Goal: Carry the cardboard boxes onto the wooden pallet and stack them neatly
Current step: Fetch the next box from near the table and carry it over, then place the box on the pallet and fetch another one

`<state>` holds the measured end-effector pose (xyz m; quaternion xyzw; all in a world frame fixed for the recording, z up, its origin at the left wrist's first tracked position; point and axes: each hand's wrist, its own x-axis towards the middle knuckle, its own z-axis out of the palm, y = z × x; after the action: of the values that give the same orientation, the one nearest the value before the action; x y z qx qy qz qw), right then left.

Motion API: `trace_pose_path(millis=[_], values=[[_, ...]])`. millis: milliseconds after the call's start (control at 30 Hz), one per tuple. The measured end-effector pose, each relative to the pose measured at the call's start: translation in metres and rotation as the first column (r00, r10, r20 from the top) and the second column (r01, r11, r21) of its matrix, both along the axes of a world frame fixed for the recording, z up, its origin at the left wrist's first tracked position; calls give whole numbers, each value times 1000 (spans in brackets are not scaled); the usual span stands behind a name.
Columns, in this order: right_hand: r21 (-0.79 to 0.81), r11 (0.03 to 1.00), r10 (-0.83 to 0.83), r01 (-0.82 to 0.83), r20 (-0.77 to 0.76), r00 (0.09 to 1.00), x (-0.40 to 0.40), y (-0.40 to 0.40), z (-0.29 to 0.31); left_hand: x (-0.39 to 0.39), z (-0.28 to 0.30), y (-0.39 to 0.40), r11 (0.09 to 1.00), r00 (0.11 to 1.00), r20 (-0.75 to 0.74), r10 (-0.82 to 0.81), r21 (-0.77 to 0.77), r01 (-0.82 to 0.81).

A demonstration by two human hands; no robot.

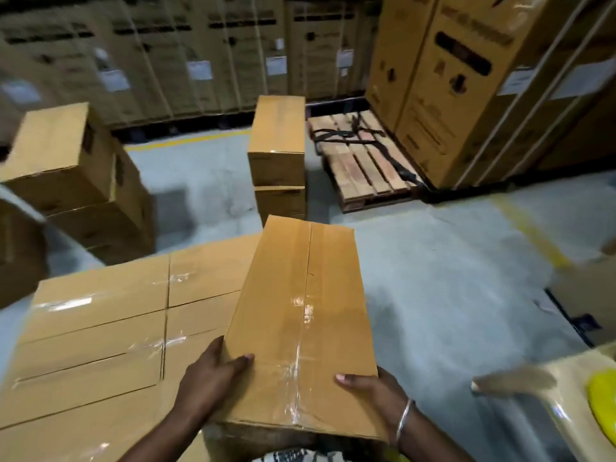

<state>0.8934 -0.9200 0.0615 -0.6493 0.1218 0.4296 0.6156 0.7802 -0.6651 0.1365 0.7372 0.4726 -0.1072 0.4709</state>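
Long taped cardboard box gripped at near corners, left hand, right hand; stiff, probably light, tape slick; wooden pallet at one o'clock.

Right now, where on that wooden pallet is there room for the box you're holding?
The near slats of the wooden pallet look bare, between the two stacked boxes and the tall cartons. Black straps lie across its far part. Both hands grip the held box.
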Motion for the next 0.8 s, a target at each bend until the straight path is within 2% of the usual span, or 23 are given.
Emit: trace_pose_path(millis=[133, 267, 400, 600, 800], values=[[18, 992, 125, -124, -17, 992, 48, -32, 5, 12, 14, -53, 989, 989, 7, 146, 14, -146], [45, 944, 328, -327, -9, 945, 87, -31, 9, 13, 22, -86, 945, 945, 46, 324, 20, -325], [62, 878, 476, -475, -19, 879, 101, -3, 21, -3, 17, -84, 880, 883, 17, 468, 79, -468], [1, 773, 634, -635, 44, 772, 114, 52, 44, -28, 6, -84, 761, 759, 83, 645, 16, -648], [-82, 673, 740, -735, 85, 667, 133, 101, 49, -27, -11, -74, 668, 658, 125, 742, -59, -742]])
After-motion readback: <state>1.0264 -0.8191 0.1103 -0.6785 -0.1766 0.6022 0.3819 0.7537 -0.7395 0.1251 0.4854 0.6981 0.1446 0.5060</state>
